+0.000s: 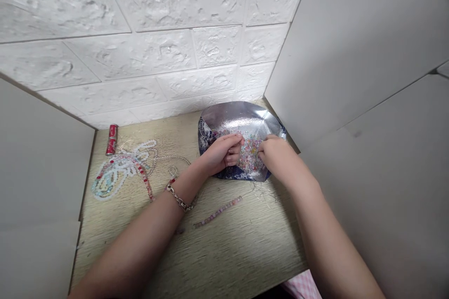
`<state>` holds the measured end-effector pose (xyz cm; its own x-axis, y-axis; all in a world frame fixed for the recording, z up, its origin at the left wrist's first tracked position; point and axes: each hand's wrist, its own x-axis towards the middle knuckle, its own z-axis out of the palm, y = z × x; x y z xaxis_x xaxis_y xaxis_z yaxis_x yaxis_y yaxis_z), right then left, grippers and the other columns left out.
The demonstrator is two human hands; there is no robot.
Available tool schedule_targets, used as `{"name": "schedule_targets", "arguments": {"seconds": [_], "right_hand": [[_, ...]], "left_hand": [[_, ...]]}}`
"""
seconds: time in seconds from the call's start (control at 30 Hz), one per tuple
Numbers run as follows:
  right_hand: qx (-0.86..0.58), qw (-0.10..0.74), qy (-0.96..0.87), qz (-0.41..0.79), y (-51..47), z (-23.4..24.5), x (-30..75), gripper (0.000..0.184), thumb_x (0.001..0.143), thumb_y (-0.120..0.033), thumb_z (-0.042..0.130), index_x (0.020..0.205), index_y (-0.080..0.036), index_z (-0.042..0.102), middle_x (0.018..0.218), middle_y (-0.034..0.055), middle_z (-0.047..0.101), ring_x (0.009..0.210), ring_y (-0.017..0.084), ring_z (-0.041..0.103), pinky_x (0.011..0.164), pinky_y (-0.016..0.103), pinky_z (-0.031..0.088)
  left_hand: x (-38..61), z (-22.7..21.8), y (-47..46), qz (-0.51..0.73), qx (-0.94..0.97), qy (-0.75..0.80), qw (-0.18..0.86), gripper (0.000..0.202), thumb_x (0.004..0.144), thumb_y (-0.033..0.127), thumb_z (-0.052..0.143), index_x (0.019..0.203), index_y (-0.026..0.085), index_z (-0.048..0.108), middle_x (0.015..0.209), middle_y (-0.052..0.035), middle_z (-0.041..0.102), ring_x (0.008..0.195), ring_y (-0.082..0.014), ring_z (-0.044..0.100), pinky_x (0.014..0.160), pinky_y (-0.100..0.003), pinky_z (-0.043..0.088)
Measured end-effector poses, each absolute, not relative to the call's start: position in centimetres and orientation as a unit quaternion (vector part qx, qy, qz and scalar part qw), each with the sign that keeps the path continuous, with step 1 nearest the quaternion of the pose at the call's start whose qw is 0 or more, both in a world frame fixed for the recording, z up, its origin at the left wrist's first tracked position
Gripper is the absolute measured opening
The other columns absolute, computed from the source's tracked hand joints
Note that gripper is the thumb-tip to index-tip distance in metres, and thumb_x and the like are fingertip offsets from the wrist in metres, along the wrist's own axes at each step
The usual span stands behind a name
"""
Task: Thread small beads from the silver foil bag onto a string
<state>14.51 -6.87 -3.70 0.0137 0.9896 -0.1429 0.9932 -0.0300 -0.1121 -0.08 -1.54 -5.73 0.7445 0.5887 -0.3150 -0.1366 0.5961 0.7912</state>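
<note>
A silver-lined bag (pixel 242 114) with dark blue patterned sides lies opened out near the wall, holding many small multicoloured beads (pixel 251 154). Over its left part is my left hand (pixel 224 153), fingers curled and thumb pressed to the index finger; whatever they pinch is too small to make out. My right hand (pixel 275 154) reaches down into the beads at the bag's right side. Its fingers are bent together and their tips are partly hidden, so what they grip does not show. A chain bracelet (pixel 179 199) circles my left wrist.
A short string of pinkish beads (pixel 218 212) lies in front of the bag, with thin clear thread (pixel 264 192) beside it. White, red and pale blue bead strands (pixel 122 168) are heaped at left, near a red cylinder (pixel 111 140). Brick-patterned wall (pixel 168 51) and side panels enclose the table.
</note>
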Motion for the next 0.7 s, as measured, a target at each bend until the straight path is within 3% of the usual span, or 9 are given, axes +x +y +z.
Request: {"name": "schedule_targets", "arguments": {"seconds": [0.13,0.33,0.5,0.6,0.7], "right_hand": [[0.718,0.012,0.693,-0.069,-7.0,-4.0,14.2,0.023,0.07,-0.002,0.04,0.069,-0.011,0.061,0.075,0.01,0.054,0.062,0.016,0.052,0.059,0.028,0.037],[0.717,0.006,0.696,-0.028,-7.8,-3.9,13.1,0.023,0.066,0.001,0.041,0.07,-0.009,0.061,0.079,0.0144,0.055,0.074,0.022,0.054,0.063,0.031,0.038],[0.716,-0.045,0.696,-0.035,-7.8,-4.6,13.1,0.02,0.069,-0.002,0.041,0.065,-0.011,0.057,0.077,0.0132,0.054,0.073,0.022,0.052,0.065,0.033,0.038],[0.707,-0.137,0.688,-0.084,-7.5,-4.3,13.5,0.014,0.073,-0.009,0.042,0.067,-0.014,0.053,0.078,0.0105,0.053,0.075,0.02,0.051,0.068,0.034,0.039],[0.673,-0.328,0.635,-0.191,-7.2,-3.5,13.4,0.009,0.077,-0.018,0.043,0.075,-0.016,0.052,0.083,0.0063,0.054,0.075,0.016,0.05,0.071,0.033,0.041]], "left_hand": [[-0.1,-5.8,-1.6,0.213,0.39,0.285,0.849,0.016,0.079,0.027,0.045,0.068,0.016,0.042,0.047,0.0081,0.022,0.032,-0.0009,0.023,0.032,-0.012,0.018],[-0.1,-5.8,-1.6,0.213,0.389,0.283,0.85,0.017,0.079,0.029,0.045,0.069,0.016,0.043,0.047,0.0083,0.022,0.032,-0.001,0.023,0.031,-0.012,0.018],[-0.2,-5.7,-1.7,0.213,0.387,0.283,0.851,0.018,0.079,0.029,0.045,0.068,0.015,0.043,0.047,0.0084,0.022,0.032,-0.0008,0.023,0.031,-0.012,0.018],[-0.2,-5.7,-1.6,0.214,0.384,0.278,0.854,0.018,0.079,0.03,0.045,0.069,0.015,0.042,0.046,0.0085,0.022,0.033,-0.0008,0.024,0.031,-0.012,0.019],[-0.3,-5.7,-1.6,0.214,0.38,0.27,0.858,0.018,0.079,0.03,0.045,0.07,0.015,0.043,0.047,0.0086,0.021,0.033,-0.0006,0.023,0.031,-0.012,0.019]]}}
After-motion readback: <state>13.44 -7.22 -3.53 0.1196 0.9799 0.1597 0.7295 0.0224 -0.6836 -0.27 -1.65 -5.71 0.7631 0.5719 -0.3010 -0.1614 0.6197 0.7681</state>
